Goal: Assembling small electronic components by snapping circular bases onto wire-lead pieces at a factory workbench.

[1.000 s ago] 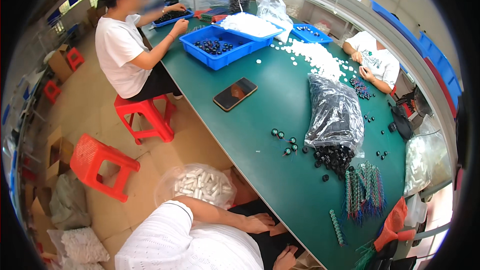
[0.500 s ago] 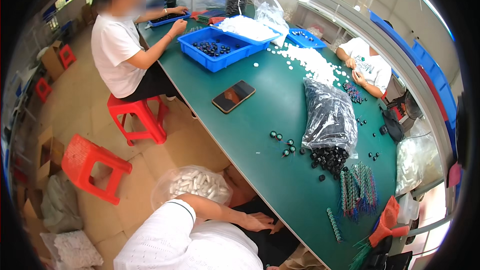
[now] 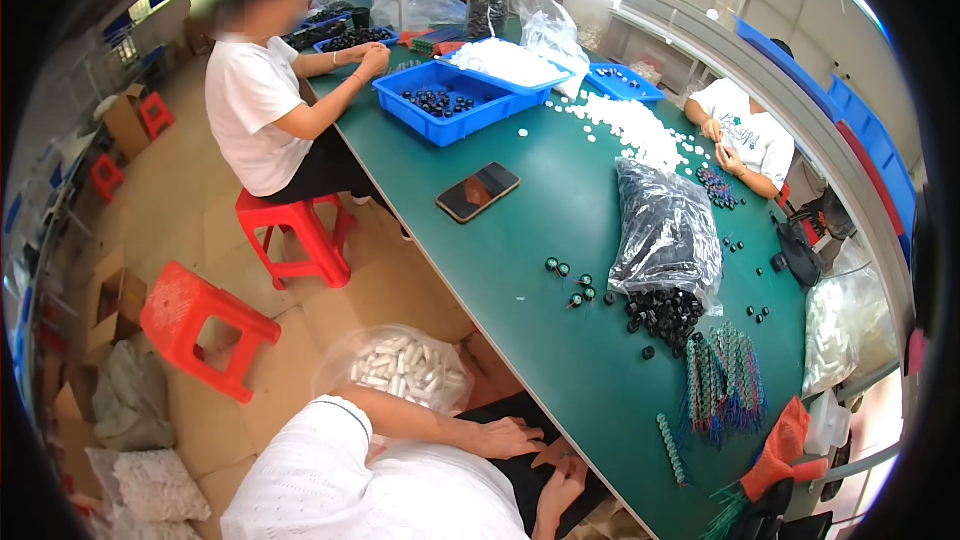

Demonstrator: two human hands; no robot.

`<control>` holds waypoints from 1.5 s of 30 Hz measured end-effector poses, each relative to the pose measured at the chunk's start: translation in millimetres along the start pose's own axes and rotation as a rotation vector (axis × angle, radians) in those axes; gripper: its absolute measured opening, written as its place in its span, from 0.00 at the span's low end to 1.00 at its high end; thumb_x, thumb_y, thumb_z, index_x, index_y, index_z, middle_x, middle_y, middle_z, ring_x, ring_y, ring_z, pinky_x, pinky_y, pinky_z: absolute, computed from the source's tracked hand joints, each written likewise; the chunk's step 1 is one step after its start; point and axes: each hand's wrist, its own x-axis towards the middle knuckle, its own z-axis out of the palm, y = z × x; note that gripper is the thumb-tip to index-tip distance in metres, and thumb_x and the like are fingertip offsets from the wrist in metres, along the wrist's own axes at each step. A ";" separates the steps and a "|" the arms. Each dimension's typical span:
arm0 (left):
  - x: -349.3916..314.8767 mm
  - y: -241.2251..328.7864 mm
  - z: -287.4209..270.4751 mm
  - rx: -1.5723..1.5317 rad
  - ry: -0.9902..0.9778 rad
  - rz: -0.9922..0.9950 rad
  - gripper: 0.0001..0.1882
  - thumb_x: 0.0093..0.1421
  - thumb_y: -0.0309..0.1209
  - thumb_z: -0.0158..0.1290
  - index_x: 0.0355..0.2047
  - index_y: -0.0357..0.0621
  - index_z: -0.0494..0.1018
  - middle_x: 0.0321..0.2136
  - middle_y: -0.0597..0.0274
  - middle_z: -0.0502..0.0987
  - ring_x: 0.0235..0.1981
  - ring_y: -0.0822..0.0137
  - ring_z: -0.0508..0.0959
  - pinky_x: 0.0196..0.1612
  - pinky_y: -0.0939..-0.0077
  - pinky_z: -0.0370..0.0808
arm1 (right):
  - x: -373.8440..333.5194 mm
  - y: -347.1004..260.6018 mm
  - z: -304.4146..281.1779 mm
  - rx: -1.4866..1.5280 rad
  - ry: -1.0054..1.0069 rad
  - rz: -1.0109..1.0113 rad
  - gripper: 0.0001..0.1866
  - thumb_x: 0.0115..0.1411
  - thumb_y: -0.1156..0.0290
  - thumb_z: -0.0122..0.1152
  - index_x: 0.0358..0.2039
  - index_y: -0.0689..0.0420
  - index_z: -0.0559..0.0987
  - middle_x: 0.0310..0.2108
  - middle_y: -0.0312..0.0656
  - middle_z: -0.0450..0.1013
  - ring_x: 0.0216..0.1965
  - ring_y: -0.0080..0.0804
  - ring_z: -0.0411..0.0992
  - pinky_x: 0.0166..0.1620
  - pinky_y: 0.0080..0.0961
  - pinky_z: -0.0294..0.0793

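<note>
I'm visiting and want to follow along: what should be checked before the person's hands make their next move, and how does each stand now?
1. Left hand in view: ok, low over the lap.
2. Right hand in view: ok, close to the table's near edge.
3. What the hands hold: cannot tell; too small and shadowed.
4. Black parts contained: not ok; they lie loose at the near end of the clear bag.
5. Green strips all together: not ok; a single strip lies apart.
6. Phone clear of the loose parts: ok, lying flat by itself.
</note>
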 end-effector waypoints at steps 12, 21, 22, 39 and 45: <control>11.8 -11.9 25.0 -0.189 0.074 -0.159 0.18 0.57 0.27 0.48 0.49 0.45 0.67 0.46 0.48 0.71 0.37 0.49 0.79 0.36 0.60 0.76 | -8.8 25.0 -8.5 0.051 0.093 0.085 0.09 0.64 0.74 0.48 0.40 0.69 0.70 0.23 0.45 0.76 0.26 0.32 0.73 0.33 0.29 0.69; -56.3 5.8 -14.2 -1.129 -0.110 -0.617 0.14 0.65 0.30 0.43 0.43 0.38 0.76 0.42 0.59 0.79 0.42 0.65 0.78 0.49 0.69 0.73 | -11.6 21.5 -11.5 0.000 0.123 0.098 0.08 0.64 0.74 0.49 0.30 0.66 0.66 0.22 0.46 0.77 0.25 0.34 0.70 0.36 0.29 0.68; -65.2 10.7 -21.5 -1.118 -0.080 -0.652 0.15 0.66 0.30 0.42 0.44 0.38 0.76 0.43 0.59 0.79 0.44 0.66 0.77 0.51 0.70 0.72 | -12.5 20.7 -11.5 -0.010 0.116 0.084 0.09 0.64 0.73 0.49 0.30 0.66 0.66 0.22 0.46 0.77 0.25 0.34 0.70 0.36 0.29 0.68; -13.4 98.5 -161.2 -1.360 0.258 -0.347 0.16 0.66 0.32 0.50 0.50 0.38 0.75 0.39 0.64 0.79 0.32 0.77 0.78 0.30 0.83 0.75 | -32.7 -126.8 -63.9 0.229 -0.135 -0.018 0.04 0.62 0.78 0.54 0.30 0.61 0.71 0.19 0.34 0.71 0.20 0.15 0.66 0.26 0.13 0.60; 23.8 105.7 -186.6 -1.523 0.128 -0.333 0.19 0.67 0.33 0.49 0.56 0.38 0.70 0.45 0.61 0.77 0.44 0.73 0.79 0.38 0.82 0.78 | -28.1 -150.1 -71.8 0.327 -0.081 -0.064 0.05 0.63 0.77 0.54 0.29 0.59 0.70 0.18 0.33 0.68 0.18 0.13 0.63 0.22 0.11 0.57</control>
